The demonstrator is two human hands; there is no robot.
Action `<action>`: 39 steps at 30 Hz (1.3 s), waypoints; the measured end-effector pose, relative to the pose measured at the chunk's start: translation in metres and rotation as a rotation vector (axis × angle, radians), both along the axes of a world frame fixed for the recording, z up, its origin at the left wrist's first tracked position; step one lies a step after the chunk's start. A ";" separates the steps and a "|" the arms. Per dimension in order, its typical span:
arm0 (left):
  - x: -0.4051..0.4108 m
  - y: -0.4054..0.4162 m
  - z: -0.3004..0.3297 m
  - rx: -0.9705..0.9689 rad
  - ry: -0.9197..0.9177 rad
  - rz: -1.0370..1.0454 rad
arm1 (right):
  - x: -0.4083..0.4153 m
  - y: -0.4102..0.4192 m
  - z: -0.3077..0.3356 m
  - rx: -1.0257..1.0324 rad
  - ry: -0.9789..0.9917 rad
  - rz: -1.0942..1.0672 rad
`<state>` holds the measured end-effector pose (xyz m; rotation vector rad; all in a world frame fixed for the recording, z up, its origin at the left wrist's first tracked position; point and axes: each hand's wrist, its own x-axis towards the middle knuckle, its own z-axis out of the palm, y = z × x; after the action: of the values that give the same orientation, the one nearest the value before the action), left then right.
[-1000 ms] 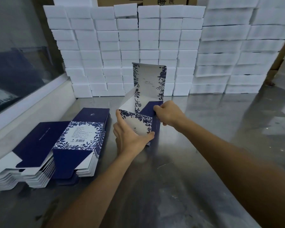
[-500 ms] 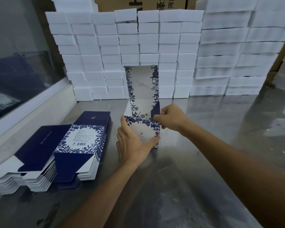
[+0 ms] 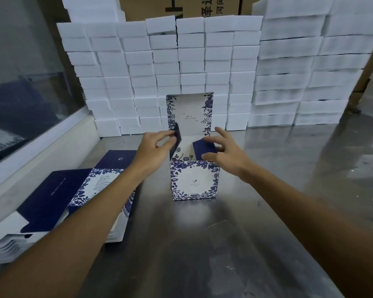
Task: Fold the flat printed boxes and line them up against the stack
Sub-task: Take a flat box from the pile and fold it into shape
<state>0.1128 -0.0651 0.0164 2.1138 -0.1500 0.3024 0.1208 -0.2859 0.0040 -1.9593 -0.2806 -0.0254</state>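
A blue-and-white floral printed box point(image 3: 194, 180) stands upright on the steel table point(image 3: 202, 244), its tall lid panel raised behind. My left hand point(image 3: 154, 149) pinches the dark blue left side flap at the box's top. My right hand point(image 3: 226, 153) has its fingers spread over the dark blue right side flap, touching it. Two piles of flat printed boxes point(image 3: 78, 196) lie at the left, partly under my left forearm. The stack of white blocks point(image 3: 164, 76) rises behind the box.
A glass partition with a white sill point(image 3: 30, 151) runs along the left. More white stacks point(image 3: 310, 72) fill the back right, with brown cartons point(image 3: 181, 5) above. A cardboard edge point(image 3: 368, 61) leans at the far right.
The box now stands squared up on the table nearer to me. Both hands have moved from its front and right wall up to the two side flaps at the top.
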 end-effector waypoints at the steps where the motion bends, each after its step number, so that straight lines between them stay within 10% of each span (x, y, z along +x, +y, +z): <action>1: 0.004 -0.002 0.001 0.050 0.035 -0.037 | -0.001 0.000 -0.001 0.015 0.006 0.007; 10: 0.021 -0.004 0.002 0.130 0.028 0.364 | 0.000 -0.002 0.004 0.008 -0.045 -0.096; 39: -0.018 0.009 0.006 0.217 0.264 0.039 | -0.007 0.016 0.002 -0.124 -0.075 -0.213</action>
<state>0.0946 -0.0560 0.0221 2.3513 0.0151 0.0286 0.1140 -0.2694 0.0063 -2.1068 -0.1237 -0.2243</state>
